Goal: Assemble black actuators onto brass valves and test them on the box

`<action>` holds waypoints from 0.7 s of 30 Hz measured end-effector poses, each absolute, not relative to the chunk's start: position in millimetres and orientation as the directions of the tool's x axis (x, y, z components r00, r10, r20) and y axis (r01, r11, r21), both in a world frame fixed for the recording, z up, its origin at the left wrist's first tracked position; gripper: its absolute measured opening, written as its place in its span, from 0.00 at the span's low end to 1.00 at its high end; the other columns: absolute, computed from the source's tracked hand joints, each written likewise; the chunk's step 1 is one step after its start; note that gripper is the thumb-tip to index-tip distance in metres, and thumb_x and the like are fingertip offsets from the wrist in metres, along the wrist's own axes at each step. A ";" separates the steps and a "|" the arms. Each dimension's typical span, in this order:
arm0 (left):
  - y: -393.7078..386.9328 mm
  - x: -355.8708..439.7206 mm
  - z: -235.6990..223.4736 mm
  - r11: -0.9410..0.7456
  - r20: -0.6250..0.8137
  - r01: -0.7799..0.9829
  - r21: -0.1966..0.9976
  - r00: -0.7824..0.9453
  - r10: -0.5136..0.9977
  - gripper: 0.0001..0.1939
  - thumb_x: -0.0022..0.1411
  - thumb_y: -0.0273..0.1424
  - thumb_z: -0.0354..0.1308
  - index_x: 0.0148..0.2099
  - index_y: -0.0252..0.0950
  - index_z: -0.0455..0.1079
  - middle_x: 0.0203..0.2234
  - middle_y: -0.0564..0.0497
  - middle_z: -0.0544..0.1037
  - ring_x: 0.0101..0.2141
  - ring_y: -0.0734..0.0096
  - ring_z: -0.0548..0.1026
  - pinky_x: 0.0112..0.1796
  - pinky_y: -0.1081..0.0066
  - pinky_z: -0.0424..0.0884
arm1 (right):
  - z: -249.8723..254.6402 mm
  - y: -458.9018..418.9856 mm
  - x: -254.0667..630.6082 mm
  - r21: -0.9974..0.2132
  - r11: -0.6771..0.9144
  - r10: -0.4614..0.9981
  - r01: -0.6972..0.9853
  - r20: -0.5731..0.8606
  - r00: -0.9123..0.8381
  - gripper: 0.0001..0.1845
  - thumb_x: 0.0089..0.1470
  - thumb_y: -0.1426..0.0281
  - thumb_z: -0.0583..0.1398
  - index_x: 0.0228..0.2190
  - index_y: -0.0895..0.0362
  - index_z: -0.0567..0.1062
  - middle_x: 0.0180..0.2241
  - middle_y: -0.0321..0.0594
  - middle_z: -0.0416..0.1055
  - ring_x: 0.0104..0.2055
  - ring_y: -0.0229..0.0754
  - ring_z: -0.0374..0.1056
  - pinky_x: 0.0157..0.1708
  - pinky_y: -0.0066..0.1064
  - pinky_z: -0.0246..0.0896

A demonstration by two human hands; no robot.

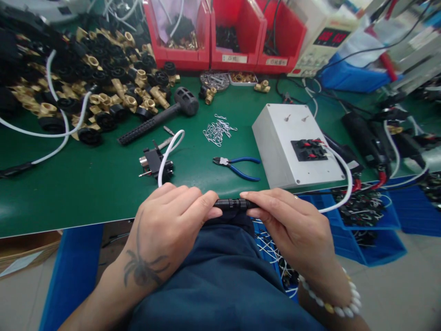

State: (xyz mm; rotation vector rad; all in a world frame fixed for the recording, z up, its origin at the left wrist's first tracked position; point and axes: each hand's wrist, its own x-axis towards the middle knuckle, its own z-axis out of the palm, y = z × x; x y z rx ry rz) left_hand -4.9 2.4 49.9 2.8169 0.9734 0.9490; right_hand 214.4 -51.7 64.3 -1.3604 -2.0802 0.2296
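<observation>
Between both hands, just in front of the table edge, is a black cable connector lying level. My left hand is closed round its left end, thumb and forefinger pressed on it. At the right end my right hand pinches it with fingertips and thumb. A white cable rises from my left hand and loops to a small black device with metal parts. Another white cable runs from behind my right hand up to the grey test box. The connector's ends are hidden by my fingers.
Blue-handled pliers, a heap of metal clips and a black mallet lie on the green table. Brass valves pile up at left. Red bins and a power supply stand behind; blue bins sit below right.
</observation>
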 end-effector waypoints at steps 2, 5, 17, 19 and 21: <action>3.1 -5.4 51.6 -0.810 0.548 0.553 0.196 0.623 0.558 0.16 0.75 0.35 0.50 0.37 0.36 0.74 0.22 0.53 0.77 0.21 0.71 0.68 0.27 0.66 0.63 | 64.4 -50.7 214.2 -0.455 0.469 0.862 0.757 0.423 -0.279 0.08 0.63 0.77 0.61 0.44 0.61 0.77 0.38 0.41 0.78 0.41 0.34 0.75 0.45 0.23 0.72; 3.2 -5.7 52.4 -0.808 0.522 0.536 0.243 0.630 0.575 0.16 0.75 0.36 0.49 0.37 0.37 0.73 0.23 0.53 0.78 0.22 0.71 0.69 0.27 0.66 0.64 | 63.4 -49.3 214.0 -0.447 0.491 0.846 0.748 0.449 -0.287 0.08 0.60 0.79 0.63 0.42 0.60 0.76 0.38 0.40 0.78 0.40 0.33 0.74 0.44 0.23 0.72; 3.6 -1.5 51.3 -0.818 0.550 0.538 0.204 0.628 0.550 0.16 0.75 0.35 0.50 0.37 0.35 0.73 0.24 0.53 0.78 0.22 0.72 0.69 0.27 0.67 0.63 | 67.7 -53.2 209.5 -0.412 0.436 0.865 0.800 0.436 -0.247 0.12 0.60 0.80 0.63 0.46 0.61 0.76 0.39 0.37 0.77 0.40 0.30 0.71 0.47 0.19 0.67; 0.2 1.7 44.5 -0.820 0.521 0.536 0.202 0.650 0.554 0.16 0.76 0.34 0.49 0.37 0.35 0.73 0.23 0.54 0.77 0.22 0.72 0.70 0.27 0.68 0.64 | 63.0 -52.7 214.1 -0.406 0.452 0.866 0.794 0.413 -0.282 0.07 0.61 0.79 0.62 0.42 0.61 0.77 0.37 0.38 0.78 0.39 0.33 0.72 0.45 0.22 0.68; -6.8 7.5 34.9 -0.826 0.453 0.510 0.241 0.694 0.560 0.18 0.76 0.34 0.47 0.35 0.35 0.72 0.21 0.55 0.76 0.21 0.72 0.70 0.26 0.69 0.64 | 53.3 -54.4 222.0 -0.405 0.461 0.882 0.790 0.304 -0.359 0.06 0.61 0.79 0.61 0.41 0.62 0.77 0.36 0.39 0.78 0.37 0.36 0.73 0.39 0.26 0.69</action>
